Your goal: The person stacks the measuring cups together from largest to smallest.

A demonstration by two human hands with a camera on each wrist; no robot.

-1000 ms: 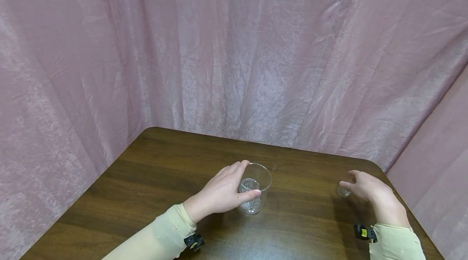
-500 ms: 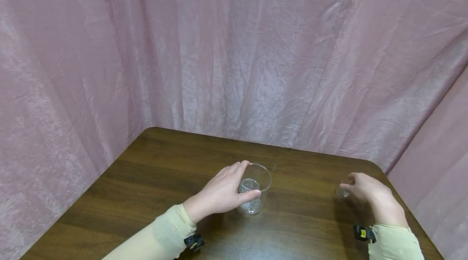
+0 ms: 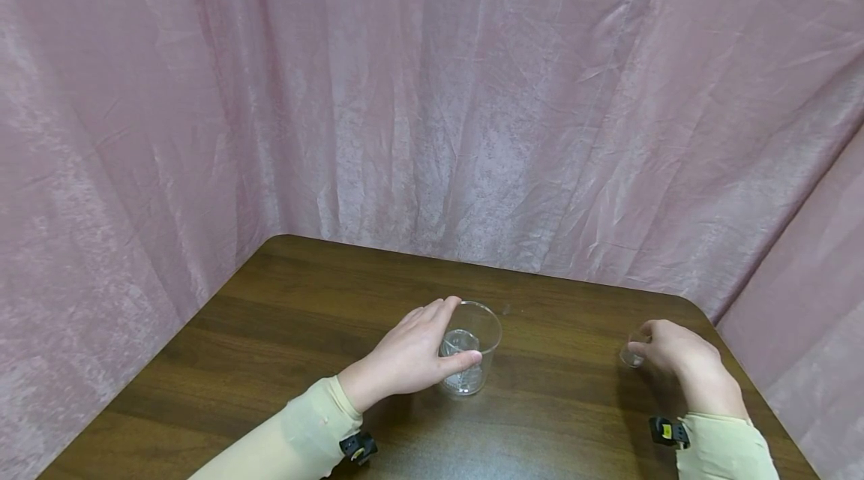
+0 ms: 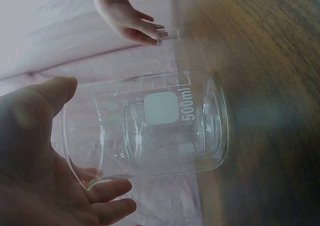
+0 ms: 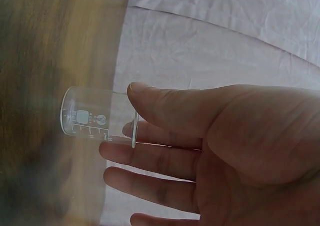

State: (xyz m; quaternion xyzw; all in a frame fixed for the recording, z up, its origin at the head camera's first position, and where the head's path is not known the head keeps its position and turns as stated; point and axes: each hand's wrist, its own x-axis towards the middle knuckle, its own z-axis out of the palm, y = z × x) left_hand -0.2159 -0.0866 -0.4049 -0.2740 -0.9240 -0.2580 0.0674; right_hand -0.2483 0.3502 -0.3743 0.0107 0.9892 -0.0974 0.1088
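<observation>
My left hand (image 3: 412,356) holds a large clear glass beaker (image 3: 491,337) by its upper part, thumb on the near side and fingers at the far side. In the left wrist view the 500ml mark shows on the large beaker (image 4: 187,103). A smaller beaker (image 4: 150,136) sits inside it. Off to the right, my right hand (image 3: 691,371) pinches a small clear beaker (image 3: 632,356) at its rim. Thumb and index finger do this, as the right wrist view shows; white graduations mark that small beaker (image 5: 90,113). The remaining right fingers extend beside it.
Both beakers are on a brown wood-grain table (image 3: 304,300) with rounded far corners. A pink curtain (image 3: 432,105) hangs behind the table and along its sides. A small faint transparent spot (image 3: 508,309) shows behind the large beaker.
My right hand has closed thumb and fingers onto the small beaker's rim and shifted very slightly. The left hand and large beaker have stayed still.
</observation>
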